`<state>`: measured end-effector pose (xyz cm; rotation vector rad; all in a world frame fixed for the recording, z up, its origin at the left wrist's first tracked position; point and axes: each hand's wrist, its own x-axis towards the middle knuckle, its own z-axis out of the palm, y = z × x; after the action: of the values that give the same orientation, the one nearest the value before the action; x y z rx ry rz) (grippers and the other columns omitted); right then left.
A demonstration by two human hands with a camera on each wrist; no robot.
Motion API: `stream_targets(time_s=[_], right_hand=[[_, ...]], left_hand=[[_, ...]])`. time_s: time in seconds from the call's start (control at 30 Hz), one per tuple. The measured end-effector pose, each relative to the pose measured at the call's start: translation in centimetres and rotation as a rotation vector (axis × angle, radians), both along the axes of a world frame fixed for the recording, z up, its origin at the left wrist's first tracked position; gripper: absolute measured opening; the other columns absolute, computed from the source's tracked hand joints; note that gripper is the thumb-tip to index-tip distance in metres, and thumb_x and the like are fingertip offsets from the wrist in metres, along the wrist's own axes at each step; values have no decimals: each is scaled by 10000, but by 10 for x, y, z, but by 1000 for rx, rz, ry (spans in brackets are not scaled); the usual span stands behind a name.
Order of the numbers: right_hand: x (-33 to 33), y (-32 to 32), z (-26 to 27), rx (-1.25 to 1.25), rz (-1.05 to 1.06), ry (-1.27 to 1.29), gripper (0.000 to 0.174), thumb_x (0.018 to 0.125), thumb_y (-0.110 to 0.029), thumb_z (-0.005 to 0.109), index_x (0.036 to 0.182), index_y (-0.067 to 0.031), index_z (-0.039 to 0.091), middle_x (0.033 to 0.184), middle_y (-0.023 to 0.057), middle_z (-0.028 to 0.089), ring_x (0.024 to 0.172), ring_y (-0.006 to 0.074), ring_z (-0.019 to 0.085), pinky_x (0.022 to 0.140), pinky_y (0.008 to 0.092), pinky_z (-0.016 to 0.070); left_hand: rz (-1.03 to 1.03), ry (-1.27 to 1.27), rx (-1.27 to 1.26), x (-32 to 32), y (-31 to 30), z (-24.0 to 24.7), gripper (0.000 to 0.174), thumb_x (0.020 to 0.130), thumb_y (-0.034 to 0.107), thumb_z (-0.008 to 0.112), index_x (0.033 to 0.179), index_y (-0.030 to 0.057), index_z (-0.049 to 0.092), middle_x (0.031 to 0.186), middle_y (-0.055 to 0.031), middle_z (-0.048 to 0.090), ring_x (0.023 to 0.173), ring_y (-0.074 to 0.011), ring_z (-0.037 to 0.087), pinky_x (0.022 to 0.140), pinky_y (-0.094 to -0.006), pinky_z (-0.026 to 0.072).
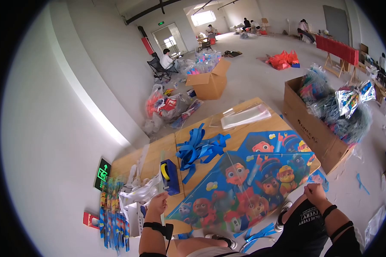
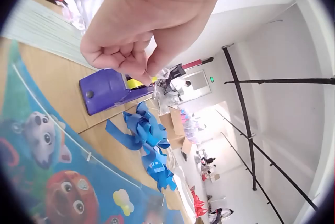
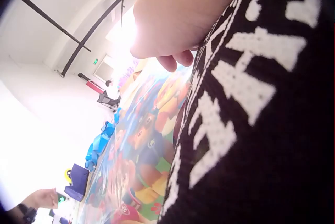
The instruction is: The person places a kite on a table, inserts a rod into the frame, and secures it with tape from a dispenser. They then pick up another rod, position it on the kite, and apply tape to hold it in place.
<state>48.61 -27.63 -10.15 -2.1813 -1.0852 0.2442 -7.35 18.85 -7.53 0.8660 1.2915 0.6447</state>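
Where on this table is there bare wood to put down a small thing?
Bare wood shows between the tape dispenser and the kite, and at the far corner right of the clear bags. The blue ribbons and white strips crowd the rest.

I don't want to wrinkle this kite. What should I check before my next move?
1. Kite lies flat on the table: ok.
2. Tape dispenser close beside the left hand: ok.
3. Left hand's curled fingers actually pinching something: cannot tell.
4. Right hand at the kite's right corner, gripping it: cannot tell.
5. Blue ribbons off the kite's middle: ok, heaped beside its edge.
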Motion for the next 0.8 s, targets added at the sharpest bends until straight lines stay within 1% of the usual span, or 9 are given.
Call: stream_targets(time_s=[0.17, 0.27, 0.33, 0.43, 0.47, 0.53, 0.63, 0.7, 0.8], right_hand=[[0, -4, -4, -8, -3, -20, 219, 892, -164, 643, 741, -12, 690, 696, 171, 664, 629, 341, 652, 598, 404, 504], [1, -4, -6, 22, 13, 5, 217, 885, -163, 647, 729, -16, 685, 687, 173, 655, 622, 347, 643, 591, 409, 498], [3, -5, -10, 30, 23, -5, 218, 877, -166, 652, 719, -19, 679, 676, 173, 647, 615, 352, 635, 584, 414, 492], [5, -6, -16, 9, 69, -153, 243, 862, -178, 659, 677, -22, 643, 645, 165, 624, 597, 362, 614, 573, 432, 478], [5, -5, -17, 16, 97, -206, 252, 854, -186, 665, 658, -32, 627, 635, 157, 617, 596, 362, 611, 570, 442, 477], [5, -2, -20, 19, 148, -271, 264, 846, -194, 671, 639, -41, 610, 625, 150, 610, 595, 362, 607, 568, 453, 475], [2, 4, -23, -33, 296, -373, 276, 836, -220, 681, 621, -69, 599, 623, 127, 609, 605, 359, 615, 568, 464, 484], [-3, 14, -23, -129, 485, -595, 263, 830, -257, 683, 633, -100, 607, 625, 107, 610, 611, 354, 622, 557, 470, 487], [-36, 44, 4, -58, 643, -497, 259, 840, -296, 672, 660, -119, 613, 628, 94, 606, 610, 350, 623, 535, 471, 478]], left_hand=[[-39, 17, -15, -2, -35, 7, 254, 891, 136, 738, 1141, 108, 698, 639, 81, 478, 499, -57, 418, 534, -267, 359], [-41, 4, 3, -10, -74, 26, 263, 897, 145, 734, 1151, 85, 696, 695, 75, 536, 517, -55, 417, 540, -267, 378], [11, 11, 12, -18, -104, 39, 288, 902, 162, 736, 1156, 35, 690, 771, 52, 593, 543, -53, 415, 546, -263, 395], [-9, 31, 58, -46, -141, 32, 308, 901, 170, 742, 1151, -1, 685, 838, 19, 629, 571, -51, 429, 548, -244, 396], [-8, 59, 86, -52, -154, 30, 321, 895, 180, 751, 1133, -27, 691, 819, 11, 623, 587, -50, 458, 545, -230, 389], [-15, 81, 93, -62, -178, 25, 314, 892, 183, 754, 1126, -20, 700, 813, 14, 626, 595, -49, 470, 543, -224, 384], [-33, 86, 91, -67, -213, 26, 299, 884, 189, 764, 1111, 0, 720, 799, 28, 634, 611, -45, 494, 547, -215, 375], [-15, 40, 85, -75, -226, 17, 303, 902, 207, 745, 1151, 36, 718, 854, 42, 654, 681, -43, 543, 617, -220, 435], [4, 91, 179, -78, -238, 19, 290, 918, 226, 731, 1147, 47, 725, 883, 36, 671, 720, -41, 561, 632, -211, 427]])
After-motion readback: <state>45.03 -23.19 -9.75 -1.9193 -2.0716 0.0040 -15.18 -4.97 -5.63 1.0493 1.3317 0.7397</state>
